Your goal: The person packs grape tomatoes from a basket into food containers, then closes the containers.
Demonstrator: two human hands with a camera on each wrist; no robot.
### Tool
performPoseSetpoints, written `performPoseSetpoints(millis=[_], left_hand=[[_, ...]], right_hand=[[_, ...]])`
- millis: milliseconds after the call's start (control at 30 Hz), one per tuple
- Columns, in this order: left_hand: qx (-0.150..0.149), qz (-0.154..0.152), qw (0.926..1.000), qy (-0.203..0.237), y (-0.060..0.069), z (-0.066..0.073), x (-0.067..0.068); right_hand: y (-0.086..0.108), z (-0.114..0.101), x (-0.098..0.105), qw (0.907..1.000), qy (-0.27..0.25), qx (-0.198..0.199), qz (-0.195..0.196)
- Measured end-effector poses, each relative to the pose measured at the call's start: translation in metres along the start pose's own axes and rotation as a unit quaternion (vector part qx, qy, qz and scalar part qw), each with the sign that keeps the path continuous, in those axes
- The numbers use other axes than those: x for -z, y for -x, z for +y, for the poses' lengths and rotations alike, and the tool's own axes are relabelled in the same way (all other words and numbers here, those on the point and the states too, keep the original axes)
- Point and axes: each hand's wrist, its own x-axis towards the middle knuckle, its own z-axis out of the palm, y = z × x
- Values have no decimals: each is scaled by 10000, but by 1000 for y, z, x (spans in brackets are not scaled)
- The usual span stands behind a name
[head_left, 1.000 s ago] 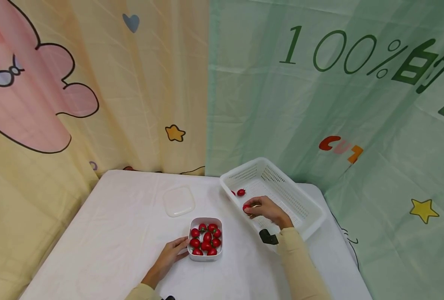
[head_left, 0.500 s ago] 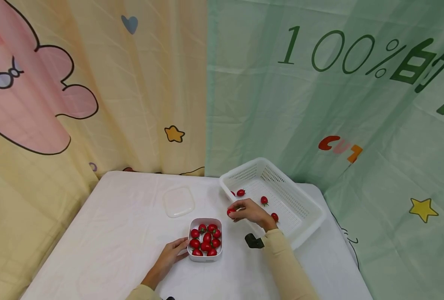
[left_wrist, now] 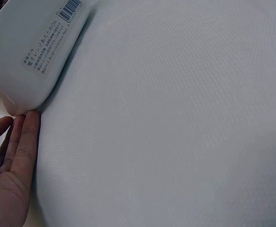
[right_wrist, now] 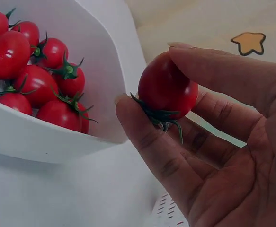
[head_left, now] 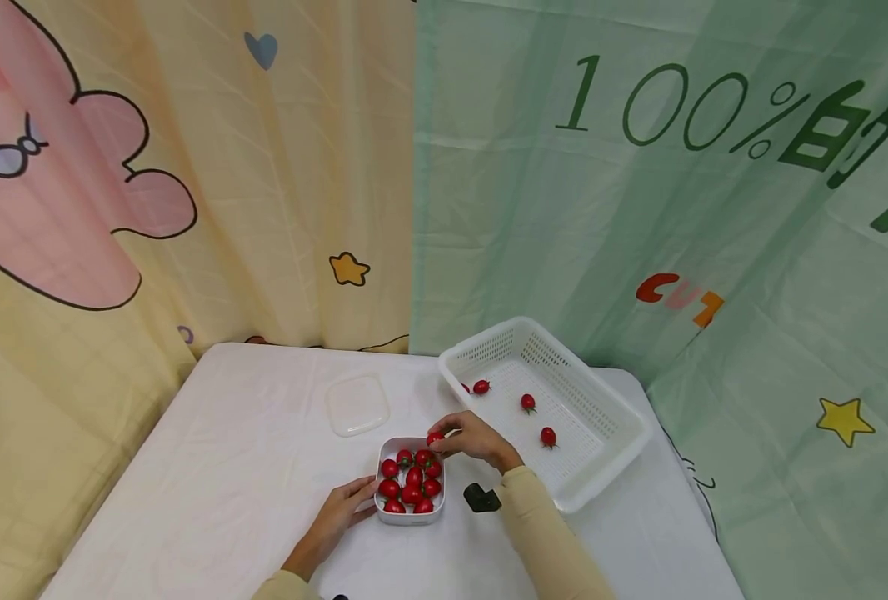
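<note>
Between thumb and fingers my right hand pinches a cherry tomato with a green stem, at the back right rim of a small white container. Several cherry tomatoes with green stems lie inside that container. My left hand touches the container's left side with its fingers extended. In the left wrist view the fingertips meet a corner of the container, and a printed label shows on its wall.
A white perforated basket stands at the back right of the table, with a few cherry tomatoes in it. A clear square lid lies behind the container. Curtains hang behind the table.
My right hand has carried the cherry tomato left, from over the basket to the small container's rim, uncovering tomatoes in the basket. The left hand has stayed in place.
</note>
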Motion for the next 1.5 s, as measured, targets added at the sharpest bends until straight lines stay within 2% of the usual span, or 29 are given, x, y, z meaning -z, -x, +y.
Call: performPoseSetpoints(millis=[200, 500, 867, 1133, 1367, 1500], left_hand=[[-17, 4, 10000, -21, 0, 1, 0], [-45, 66, 10000, -21, 0, 1, -1], [-21, 73, 10000, -33, -1, 1, -1], [-15, 99, 9999, -16, 1, 0, -3], [-47, 24, 10000, 29, 1, 0, -2], [-14, 25, 10000, 23, 1, 0, -1]], right_hand=[[-7, -1, -13, 9998, 185, -1, -10], [-12, -1, -30, 9994, 279, -218, 27], [-10, -2, -30, 9991, 334, -268, 55], [-5, -1, -18, 9995, 286, -115, -83], [4, -1, 6, 9994, 279, 149, 158], [9, 1, 19, 9994, 93, 188, 265]])
